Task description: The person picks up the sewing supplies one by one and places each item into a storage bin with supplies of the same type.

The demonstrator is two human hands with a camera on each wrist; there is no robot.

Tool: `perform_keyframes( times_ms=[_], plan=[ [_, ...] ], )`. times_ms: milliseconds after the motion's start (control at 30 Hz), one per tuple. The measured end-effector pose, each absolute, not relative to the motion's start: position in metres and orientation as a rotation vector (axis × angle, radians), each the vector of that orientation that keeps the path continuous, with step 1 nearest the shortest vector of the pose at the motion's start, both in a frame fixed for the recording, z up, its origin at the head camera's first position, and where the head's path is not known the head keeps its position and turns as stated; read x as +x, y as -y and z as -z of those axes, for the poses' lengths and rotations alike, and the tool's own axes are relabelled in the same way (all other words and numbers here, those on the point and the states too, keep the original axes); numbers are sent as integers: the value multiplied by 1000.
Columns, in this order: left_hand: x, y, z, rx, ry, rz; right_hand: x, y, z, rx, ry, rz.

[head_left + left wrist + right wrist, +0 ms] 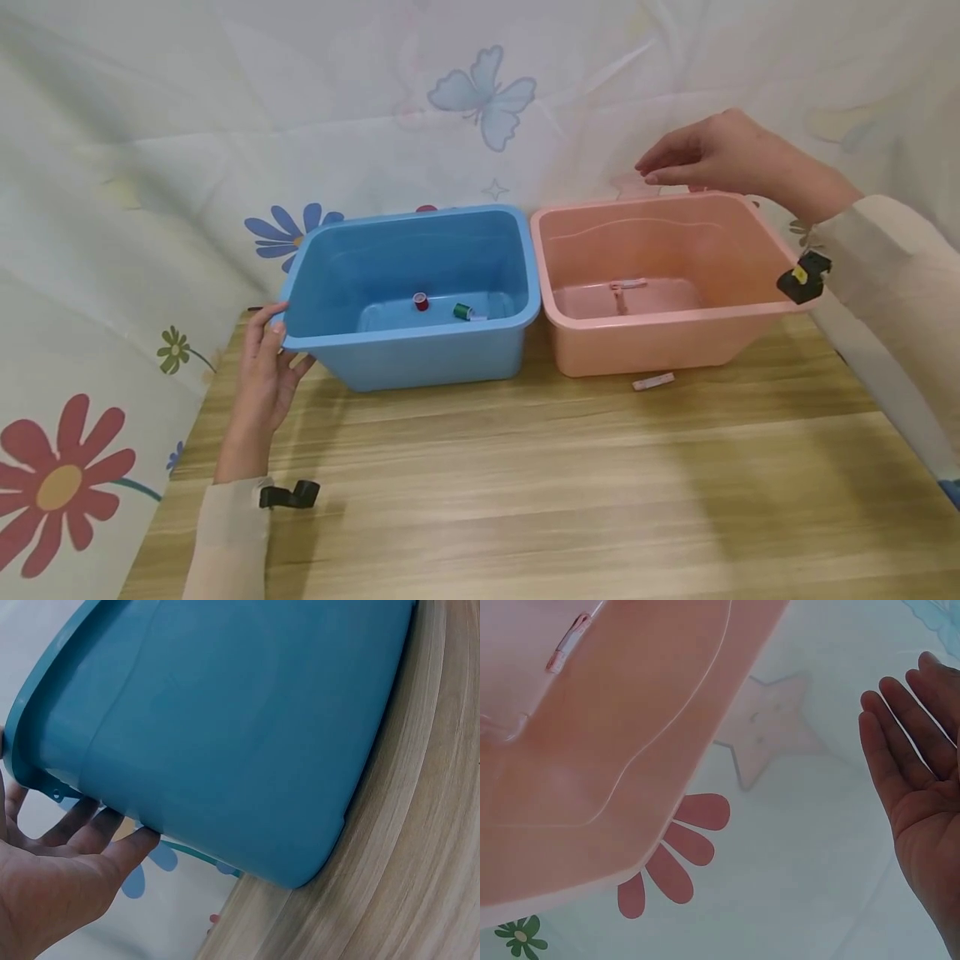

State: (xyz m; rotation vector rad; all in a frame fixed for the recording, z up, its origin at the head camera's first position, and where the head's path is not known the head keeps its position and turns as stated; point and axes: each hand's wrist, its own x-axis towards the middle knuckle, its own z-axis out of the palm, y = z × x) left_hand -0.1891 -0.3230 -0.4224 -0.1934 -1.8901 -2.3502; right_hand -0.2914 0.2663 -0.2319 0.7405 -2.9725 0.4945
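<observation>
A blue plastic bin (pixel 420 358) stands on the wooden table beside a pink bin (pixel 645 346). My left hand (pixel 264 379) rests against the blue bin's front left corner, thumb by the rim and straight fingers (pixel 97 829) under it on the wall (pixel 225 727). My right hand (pixel 701 157) hovers palm down above the pink bin's back rim, fingers straight (pixel 911 742) and holding nothing. A red spool (pixel 421 302) and a green spool (pixel 462 312) lie in the blue bin. A small pink clip (pixel 627 286) lies in the pink bin (pixel 592 765).
A small pink piece (pixel 653 382) lies on the table (pixel 525 483) just in front of the pink bin. A floral cloth (pixel 150 167) hangs behind and to the left. The table's left edge runs close to my left forearm.
</observation>
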Motion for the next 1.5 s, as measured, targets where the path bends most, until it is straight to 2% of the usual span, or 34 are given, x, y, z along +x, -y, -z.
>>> perform_keyframes(
  times_ms=[200, 400, 700, 1033, 1200, 1500],
  plan=[
    [-189, 322, 422, -193, 1892, 2358, -282, -266, 235, 759, 2982, -474],
    [-188, 323, 422, -196, 1884, 2358, -251, -264, 246, 837, 2907, -531],
    [-190, 325, 421, -188, 1834, 2387, -208, -263, 287, 1262, 2400, -676],
    [-189, 326, 421, -203, 1822, 2385, -151, -260, 340, 1272, 2386, -932],
    [-189, 327, 421, -201, 1815, 2386, -145, -261, 363, 1312, 2404, -899],
    [-189, 325, 421, -179, 1832, 2383, -150, -275, 412, 1196, 2509, -813]
  ],
)
